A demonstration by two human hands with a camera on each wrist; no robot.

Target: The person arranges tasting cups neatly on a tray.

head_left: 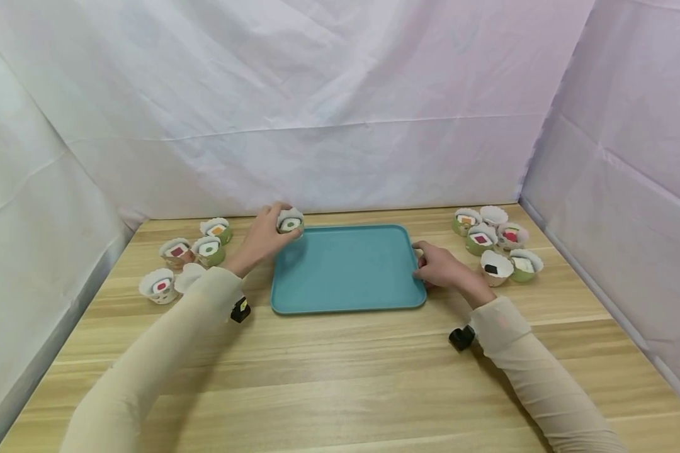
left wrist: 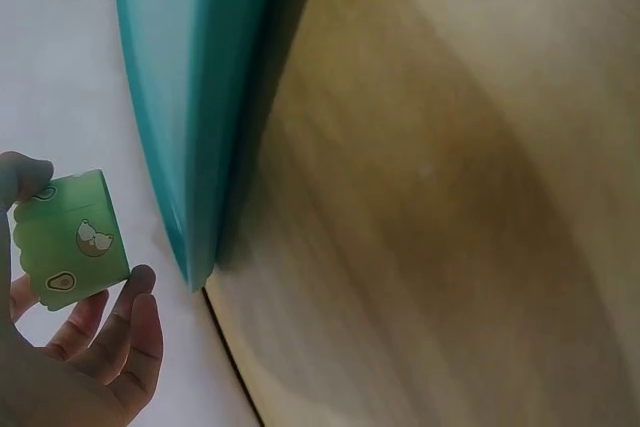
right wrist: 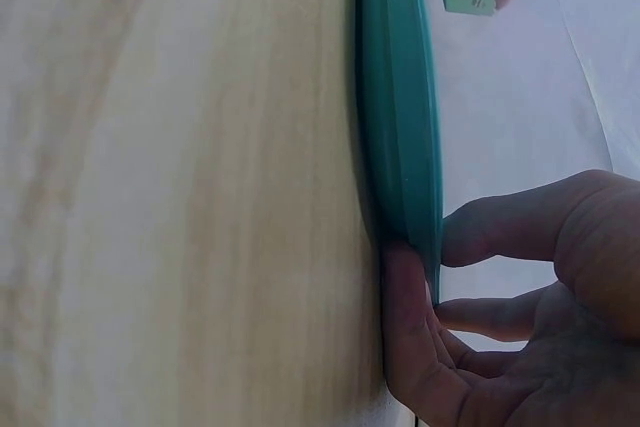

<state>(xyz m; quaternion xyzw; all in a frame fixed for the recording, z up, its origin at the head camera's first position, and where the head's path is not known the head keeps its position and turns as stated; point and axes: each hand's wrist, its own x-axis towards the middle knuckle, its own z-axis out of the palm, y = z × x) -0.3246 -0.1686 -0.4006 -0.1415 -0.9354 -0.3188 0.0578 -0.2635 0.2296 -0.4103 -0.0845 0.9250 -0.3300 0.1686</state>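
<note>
My left hand [head_left: 264, 238] holds a green paper baking cup [left wrist: 78, 237] between thumb and fingers, above the far left corner of the teal tray [head_left: 348, 270]. Avocado pictures mark the cup's outside, and a white piece with a green centre [head_left: 289, 224] sits inside it. In the left wrist view the cup is tipped sideways, off the table. On the other side, my right hand [head_left: 439, 267] grips the tray's right rim; the right wrist view has the thumb on the rim and fingertips [right wrist: 405, 287] beneath it. The tray's surface bears nothing.
Several filled paper cups [head_left: 208, 250] stand left of the tray, partly behind my left forearm. Another group of cups [head_left: 480, 238] stands at the right. White cloth [head_left: 328, 107] hangs behind the wooden table [head_left: 340, 377]. Black wrist devices [head_left: 461, 338] show by both sleeves.
</note>
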